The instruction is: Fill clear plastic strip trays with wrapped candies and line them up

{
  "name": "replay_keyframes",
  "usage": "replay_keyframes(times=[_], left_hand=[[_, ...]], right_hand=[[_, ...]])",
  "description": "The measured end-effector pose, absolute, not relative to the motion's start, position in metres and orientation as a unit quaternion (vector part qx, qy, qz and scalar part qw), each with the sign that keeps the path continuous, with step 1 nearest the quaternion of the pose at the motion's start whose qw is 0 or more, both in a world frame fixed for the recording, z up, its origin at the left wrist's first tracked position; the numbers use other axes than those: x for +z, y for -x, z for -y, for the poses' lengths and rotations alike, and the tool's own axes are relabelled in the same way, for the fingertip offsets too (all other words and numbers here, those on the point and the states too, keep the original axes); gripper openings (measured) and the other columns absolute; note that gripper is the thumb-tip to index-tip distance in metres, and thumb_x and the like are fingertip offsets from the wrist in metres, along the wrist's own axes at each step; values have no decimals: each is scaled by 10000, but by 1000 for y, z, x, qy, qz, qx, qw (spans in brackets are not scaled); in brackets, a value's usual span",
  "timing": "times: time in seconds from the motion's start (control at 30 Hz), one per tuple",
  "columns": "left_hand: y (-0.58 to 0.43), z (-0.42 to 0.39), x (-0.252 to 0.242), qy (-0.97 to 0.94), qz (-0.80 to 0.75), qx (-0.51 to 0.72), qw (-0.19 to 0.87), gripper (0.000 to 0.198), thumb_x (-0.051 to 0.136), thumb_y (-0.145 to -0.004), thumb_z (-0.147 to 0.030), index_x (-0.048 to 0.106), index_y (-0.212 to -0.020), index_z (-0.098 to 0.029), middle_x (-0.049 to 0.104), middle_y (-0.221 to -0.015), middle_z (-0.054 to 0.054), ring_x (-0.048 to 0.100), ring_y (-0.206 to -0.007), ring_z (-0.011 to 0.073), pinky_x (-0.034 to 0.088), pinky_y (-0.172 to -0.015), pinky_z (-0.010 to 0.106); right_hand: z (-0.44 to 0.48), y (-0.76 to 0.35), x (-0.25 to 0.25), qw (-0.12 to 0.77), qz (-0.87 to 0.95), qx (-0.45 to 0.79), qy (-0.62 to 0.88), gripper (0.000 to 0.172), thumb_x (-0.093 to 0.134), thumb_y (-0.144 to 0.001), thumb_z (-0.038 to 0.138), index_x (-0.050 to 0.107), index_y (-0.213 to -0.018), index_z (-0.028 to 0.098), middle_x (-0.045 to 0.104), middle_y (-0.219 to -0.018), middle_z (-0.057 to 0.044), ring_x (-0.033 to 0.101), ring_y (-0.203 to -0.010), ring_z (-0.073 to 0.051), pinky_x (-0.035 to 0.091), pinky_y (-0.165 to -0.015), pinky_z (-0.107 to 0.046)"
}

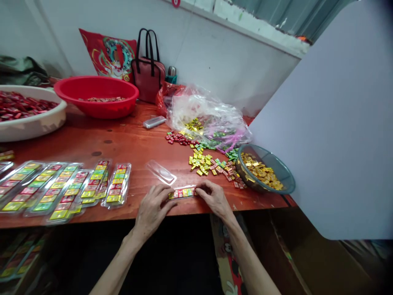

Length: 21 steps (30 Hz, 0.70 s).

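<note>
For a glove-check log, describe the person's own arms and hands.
The left hand and right hand are bare, with no gloves. Both forearms are uncovered, with no sleeves, watch or bracelet showing. The picture is too small to rule out thin rings.

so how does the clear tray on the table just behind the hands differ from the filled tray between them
The filled tray holds a row of colourful pieces; the clear tray shows none. The filled tray lies nearly level across the view, with the left hand and right hand at its ends; the clear tray lies slanted. Both look long and narrow.
</note>
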<state>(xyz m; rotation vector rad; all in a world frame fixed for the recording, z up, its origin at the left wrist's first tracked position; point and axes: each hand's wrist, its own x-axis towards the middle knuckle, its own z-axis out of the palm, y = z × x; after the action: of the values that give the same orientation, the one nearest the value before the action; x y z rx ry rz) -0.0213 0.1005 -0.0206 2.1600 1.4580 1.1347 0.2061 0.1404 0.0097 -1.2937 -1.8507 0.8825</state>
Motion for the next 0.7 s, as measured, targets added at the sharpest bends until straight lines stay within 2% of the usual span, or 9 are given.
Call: replay_keyframes(times=[0.2, 0.37, 0.57, 0.7], left_hand=[[22, -100, -21, -751, -507, 395, 149, 227, 612, -881, -349, 607, -1073, -229, 624, -1059, 56, 550, -970, 231, 470, -810, 369], [22, -101, -24, -751, -508, 395, 145, 244, 618, -875, -358, 608, -1079, -224, 628, -1057, 61, 547, -949, 234, 473, -796, 377], [22, -102, -24, -751, -507, 396, 148, 244, 625, -869, -353, 609, -1076, -225, 631, -1063, 57, 545, -953, 237, 471, -797, 374], [21, -100, -19, -743, -512, 401, 158, 216, 643, -859, -318, 622, -1051, -221, 627, -1049, 55, 542, -961, 230, 464, -806, 360]], right_hand=[[-140, -207, 5, 362, 705, 339, 508, 114, 542, -854, 242, 639, -841, 184, 652, -788, -7, 591, -712, -141, 457, -673, -254], [-138, -207, 9, 359, 729, 286, 507, 107, 524, -869, 226, 616, -823, 197, 620, -839, -23, 581, -791, -160, 454, -715, -269], [-138, -201, 10, 344, 753, 228, 512, 114, 529, -851, 189, 607, -768, 191, 541, -780, -14, 519, -702, -142, 429, -663, -261], [-138, -198, 2, 348, 751, 203, 523, 111, 529, -866, 217, 627, -826, 183, 519, -781, -16, 503, -665, -135, 426, -637, -259]])
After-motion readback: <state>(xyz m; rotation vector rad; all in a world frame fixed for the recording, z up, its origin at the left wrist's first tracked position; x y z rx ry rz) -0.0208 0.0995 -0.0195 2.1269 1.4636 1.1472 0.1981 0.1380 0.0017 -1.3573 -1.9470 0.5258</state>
